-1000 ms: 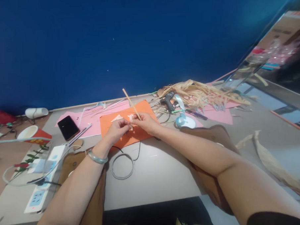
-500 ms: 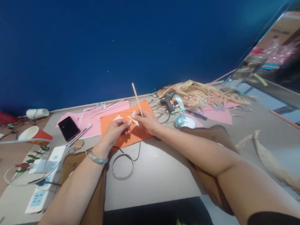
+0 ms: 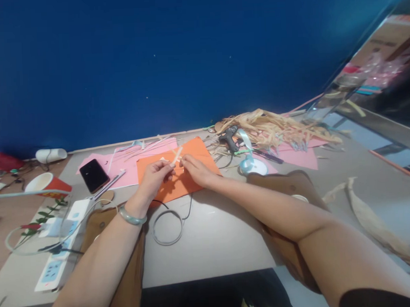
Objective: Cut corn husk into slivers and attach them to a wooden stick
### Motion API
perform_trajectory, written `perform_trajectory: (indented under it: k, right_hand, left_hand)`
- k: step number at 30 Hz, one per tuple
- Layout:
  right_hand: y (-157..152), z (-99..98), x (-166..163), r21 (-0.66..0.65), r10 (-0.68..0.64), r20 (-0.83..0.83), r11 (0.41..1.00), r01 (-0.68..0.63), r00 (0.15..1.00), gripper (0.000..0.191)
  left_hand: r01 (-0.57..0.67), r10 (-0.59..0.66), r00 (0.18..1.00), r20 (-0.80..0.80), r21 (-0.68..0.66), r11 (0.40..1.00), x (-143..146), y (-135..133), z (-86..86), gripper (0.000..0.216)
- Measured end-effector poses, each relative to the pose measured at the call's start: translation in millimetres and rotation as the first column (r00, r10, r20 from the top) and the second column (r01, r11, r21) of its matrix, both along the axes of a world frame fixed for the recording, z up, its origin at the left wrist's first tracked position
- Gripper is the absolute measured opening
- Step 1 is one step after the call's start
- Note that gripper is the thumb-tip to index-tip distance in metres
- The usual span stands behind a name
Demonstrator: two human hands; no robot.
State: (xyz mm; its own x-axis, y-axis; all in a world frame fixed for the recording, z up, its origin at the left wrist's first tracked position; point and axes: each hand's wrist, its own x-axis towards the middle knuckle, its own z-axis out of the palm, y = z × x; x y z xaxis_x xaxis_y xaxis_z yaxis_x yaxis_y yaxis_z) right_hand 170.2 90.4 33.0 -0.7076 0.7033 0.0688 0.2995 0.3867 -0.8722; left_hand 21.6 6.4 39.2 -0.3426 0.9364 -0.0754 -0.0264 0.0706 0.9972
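Above an orange sheet, my left hand is closed, its thumb and forefinger pinching a narrow pale strip. A second short strip crosses it, making a small X. My right hand faces it from the other side, fingertips closed at the lower right of the crossed strips. What exactly those right fingertips grip is too small to make out. Small pale scraps lie on the orange sheet beneath and between the hands.
A glue gun, a ribbon roll and a heap of dried husk strips lie to the right. On the left are a phone, a paper cup and a power strip. A looped cable lies in front.
The long pale stick that stood upright in my right hand no longer shows there. The crossed strips now point up above my fingertips. My right hand has shifted slightly and turned.
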Motion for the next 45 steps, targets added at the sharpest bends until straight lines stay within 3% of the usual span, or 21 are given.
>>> perform_trajectory:
  k: [5,10,14,17,20,24,28,32,36,39,42,45]
  right_hand:
    - [-10,6.9,4,0.108,0.137,0.022,0.984,-0.138,0.99,0.03]
    - [-5,-0.2,2,0.094,0.108,0.034,0.989,-0.111,0.994,0.042]
    - [-1,-8.4,-2,-0.022,0.062,-0.008,0.998,-0.063,0.998,0.043]
    - [-3,-6.9,-4,-0.197,0.067,-0.092,0.977,-0.084,0.994,0.04]
    - [-7,0.7,-4,-0.447,0.028,-0.157,0.889,-0.097,0.987,0.038]
    - [-9,11.3,0,-0.698,0.057,-0.227,0.686,-0.204,0.972,0.033]
    - [-5,18.0,4,-0.786,0.019,-0.319,0.553,-0.276,0.948,0.035]
    - [6,26.8,11,-0.804,-0.035,-0.389,0.501,-0.32,0.921,0.036]
    - [21,33.8,16,-0.766,-0.196,-0.486,0.564,-0.308,0.852,0.034]
    - [21,30.5,14,-0.766,-0.274,-0.384,0.628,-0.139,0.882,0.035]
    - [9,20.9,8,-0.652,-0.144,-0.239,0.756,-0.049,0.96,0.037]
    - [-5,11.9,3,-0.383,0.014,-0.182,0.92,-0.085,0.983,0.037]
  left_hand:
    - [0.012,-0.012,0.999,-0.047,-0.017,1.0,3,0,-2.7,0.02]
    - [0.005,-0.01,0.994,-0.106,-0.047,0.999,5,1,-6.0,0.019]
    - [0.031,-0.034,0.993,-0.11,-0.028,0.999,5,0,-8.4,0.025]
    - [0.053,-0.051,0.992,-0.118,0.008,0.999,5,-1,-7.5,0.023]
    - [0.11,-0.101,0.988,-0.115,0.074,0.991,5,-1,-3.9,0.022]
    - [0.136,-0.125,0.988,-0.091,0.116,0.984,4,-2,3.4,0.021]
    - [0.085,-0.078,0.994,-0.073,0.101,0.991,3,-2,8.9,0.021]
    - [0.06,-0.057,0.998,-0.029,0.109,0.992,1,-3,10.7,0.021]
    - [0.004,-0.004,1.0,-0.003,0.102,0.995,-2,-4,11.8,0.021]
    - [-0.004,0.003,1.0,0.006,0.113,0.994,-1,-5,11.3,0.021]
    - [0.022,-0.022,1.0,-0.001,0.125,0.992,2,-3,6.9,0.022]
    - [0.063,-0.057,0.997,-0.053,0.112,0.992,5,-1,0.4,0.024]
